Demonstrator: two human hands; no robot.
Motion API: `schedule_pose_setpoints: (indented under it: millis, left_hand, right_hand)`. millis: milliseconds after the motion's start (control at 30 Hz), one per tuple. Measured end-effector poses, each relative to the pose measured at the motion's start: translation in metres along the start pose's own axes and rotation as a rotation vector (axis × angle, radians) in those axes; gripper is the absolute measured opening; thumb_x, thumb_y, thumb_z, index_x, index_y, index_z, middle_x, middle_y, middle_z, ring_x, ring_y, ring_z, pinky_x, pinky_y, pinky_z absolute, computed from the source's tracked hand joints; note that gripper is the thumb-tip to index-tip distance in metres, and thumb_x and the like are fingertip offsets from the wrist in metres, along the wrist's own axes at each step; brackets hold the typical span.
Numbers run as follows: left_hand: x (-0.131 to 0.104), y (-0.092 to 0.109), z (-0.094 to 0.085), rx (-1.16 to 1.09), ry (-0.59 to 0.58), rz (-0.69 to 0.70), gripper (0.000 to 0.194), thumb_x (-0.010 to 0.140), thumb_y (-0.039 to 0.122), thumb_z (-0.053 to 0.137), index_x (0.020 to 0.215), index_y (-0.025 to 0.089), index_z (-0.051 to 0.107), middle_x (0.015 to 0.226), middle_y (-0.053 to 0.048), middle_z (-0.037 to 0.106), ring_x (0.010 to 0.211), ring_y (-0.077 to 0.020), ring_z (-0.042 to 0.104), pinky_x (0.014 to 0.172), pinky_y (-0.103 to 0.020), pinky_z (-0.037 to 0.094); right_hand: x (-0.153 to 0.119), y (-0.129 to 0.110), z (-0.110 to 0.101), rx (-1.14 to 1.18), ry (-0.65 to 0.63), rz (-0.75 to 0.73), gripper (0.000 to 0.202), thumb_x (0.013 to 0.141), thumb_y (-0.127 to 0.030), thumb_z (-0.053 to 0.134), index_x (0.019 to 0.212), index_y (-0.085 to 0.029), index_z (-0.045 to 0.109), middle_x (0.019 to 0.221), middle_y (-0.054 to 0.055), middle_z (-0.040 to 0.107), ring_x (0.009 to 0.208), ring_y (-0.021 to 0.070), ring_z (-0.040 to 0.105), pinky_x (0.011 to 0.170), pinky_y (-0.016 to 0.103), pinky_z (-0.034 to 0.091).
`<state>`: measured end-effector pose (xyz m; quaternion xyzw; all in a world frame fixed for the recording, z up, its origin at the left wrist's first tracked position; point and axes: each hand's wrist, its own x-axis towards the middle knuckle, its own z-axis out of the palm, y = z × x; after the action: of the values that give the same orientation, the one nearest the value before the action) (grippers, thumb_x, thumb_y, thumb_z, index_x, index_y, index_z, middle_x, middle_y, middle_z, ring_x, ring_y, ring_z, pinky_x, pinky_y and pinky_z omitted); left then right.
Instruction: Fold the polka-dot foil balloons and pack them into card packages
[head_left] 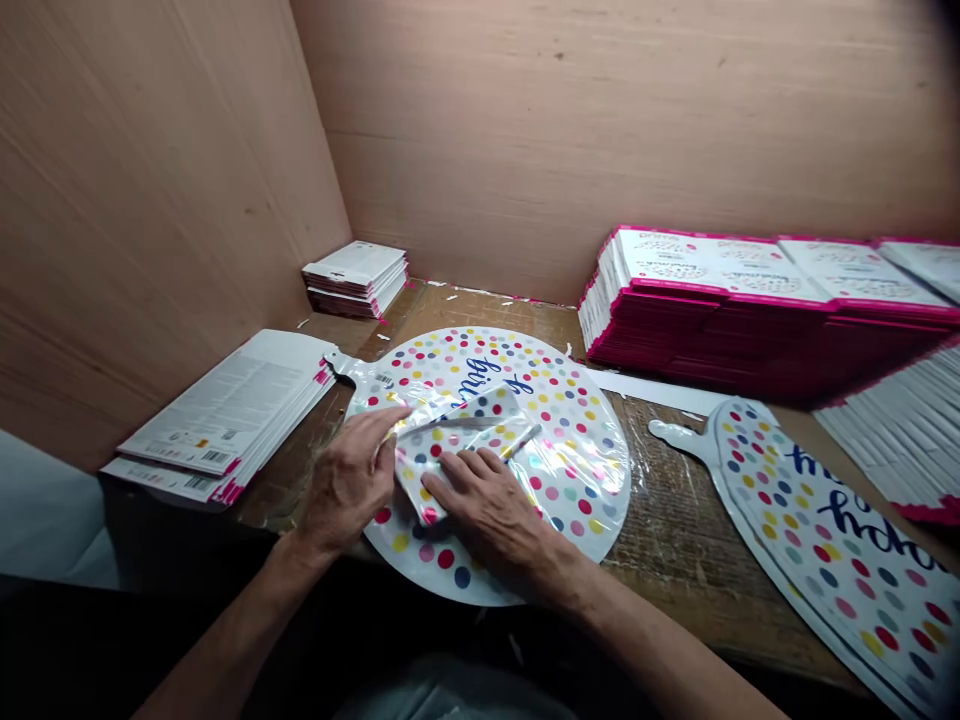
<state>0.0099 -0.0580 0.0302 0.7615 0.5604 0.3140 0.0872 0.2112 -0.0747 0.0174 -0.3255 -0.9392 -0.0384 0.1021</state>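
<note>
A foil balloon folded into a small packet (427, 450), white with coloured dots, lies on top of a flat round foil balloon (577, 410) with the same dots and dark blue lettering. My left hand (349, 480) pinches the packet's left edge between thumb and fingers. Pressed down on its front part is my right hand (495, 510), palm down, fingers slightly bent and apart. The flat balloon's tail points to the upper left, and its front rim reaches past the table edge.
More flat dotted balloons (840, 540) lie at the right. Printed card sleeves (210, 400) are stacked at the left, with a smaller stack (356, 270) behind. Long rows of pink-edged packs (720, 310) stand back right. Wooden panels (480, 130) enclose the worn table (660, 510).
</note>
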Motion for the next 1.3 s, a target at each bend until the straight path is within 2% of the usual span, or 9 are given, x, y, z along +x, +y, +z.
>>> schedule_pose_setpoints:
  millis: [100,167,333,467,567,667,867,1067,1300]
  left_hand:
    - [0.005,-0.006,0.003,-0.037,-0.33,0.458,0.06,0.076,0.001,0.041,0.126,0.025,0.062,0.131,-0.004,0.064,0.137,-0.0221,0.044,0.109,-0.039,0.043]
    - [0.008,-0.009,0.01,-0.012,-0.487,0.491,0.058,0.075,0.002,0.046,0.124,0.026,0.064,0.129,-0.005,0.065,0.135,-0.0251,0.046,0.106,-0.041,0.045]
    - [0.011,0.006,0.034,-0.044,-0.3,0.071,0.025,0.082,0.026,0.059,0.103,0.018,0.07,0.114,-0.01,0.07,0.113,-0.026,0.063,0.096,-0.037,0.05]
    - [0.016,0.03,0.051,0.097,-0.142,-0.334,0.028,0.089,0.033,0.053,0.105,0.014,0.066,0.083,-0.007,0.072,0.094,-0.0262,0.066,0.088,-0.038,0.051]
    - [0.018,0.039,0.058,0.219,-0.132,-0.377,0.031,0.091,0.032,0.051,0.112,0.013,0.062,0.089,-0.009,0.071,0.093,-0.0271,0.066,0.087,-0.038,0.049]
    - [0.019,0.042,0.062,0.341,-0.137,-0.331,0.029,0.092,0.031,0.049,0.109,0.013,0.063,0.092,-0.013,0.07,0.092,-0.0277,0.065,0.084,-0.037,0.049]
    - [0.02,0.04,0.065,0.39,-0.126,-0.302,0.027,0.091,0.029,0.047,0.106,0.015,0.064,0.09,-0.014,0.069,0.09,-0.0279,0.065,0.081,-0.036,0.048]
    - [0.017,0.03,0.049,0.021,0.036,-0.411,0.045,0.086,0.046,0.055,0.12,0.016,0.059,0.099,-0.01,0.072,0.1,-0.0284,0.063,0.089,-0.039,0.048]
    - [0.008,0.033,0.042,-0.482,0.024,-0.468,0.036,0.084,0.043,0.054,0.104,0.015,0.063,0.075,-0.004,0.071,0.068,-0.018,0.067,0.066,-0.028,0.051]
  right_hand:
    - [-0.045,0.019,-0.011,0.128,-0.029,-0.195,0.034,0.099,-0.022,0.046,0.132,-0.026,0.053,0.129,0.009,0.058,0.108,0.0219,0.054,0.098,0.039,0.041]
    - [-0.064,0.032,-0.01,0.278,0.01,-0.16,0.032,0.101,-0.027,0.042,0.131,-0.025,0.056,0.129,0.009,0.06,0.109,0.0219,0.056,0.095,0.037,0.044]
    - [-0.047,0.06,0.005,0.611,0.214,0.722,0.048,0.101,-0.045,0.033,0.087,-0.015,0.067,0.075,0.005,0.067,0.067,0.0171,0.061,0.058,0.025,0.044]
    - [-0.001,0.072,0.002,0.363,-0.014,1.023,0.045,0.094,-0.052,0.049,0.076,-0.015,0.068,0.074,0.008,0.068,0.071,0.0197,0.062,0.06,0.026,0.04]
    - [0.021,0.072,-0.005,0.09,-0.213,1.018,0.046,0.096,-0.051,0.046,0.089,-0.014,0.072,0.086,0.015,0.07,0.081,0.0249,0.065,0.066,0.031,0.043]
    - [0.037,0.071,-0.01,-0.055,-0.23,0.966,0.038,0.097,-0.04,0.048,0.108,-0.01,0.068,0.106,0.022,0.067,0.097,0.0297,0.063,0.079,0.037,0.044]
    - [0.069,0.082,-0.014,0.011,-0.286,0.581,0.037,0.088,-0.04,0.064,0.111,-0.011,0.065,0.121,0.02,0.06,0.111,0.0289,0.056,0.089,0.035,0.041]
    - [0.045,0.077,-0.024,0.205,-0.275,0.481,0.028,0.095,-0.041,0.054,0.114,-0.021,0.058,0.101,0.005,0.069,0.09,0.0193,0.062,0.07,0.026,0.039]
    - [0.03,0.039,-0.019,0.343,-0.274,0.504,0.024,0.097,-0.041,0.049,0.098,-0.019,0.059,0.094,0.006,0.068,0.083,0.0183,0.06,0.065,0.026,0.033]
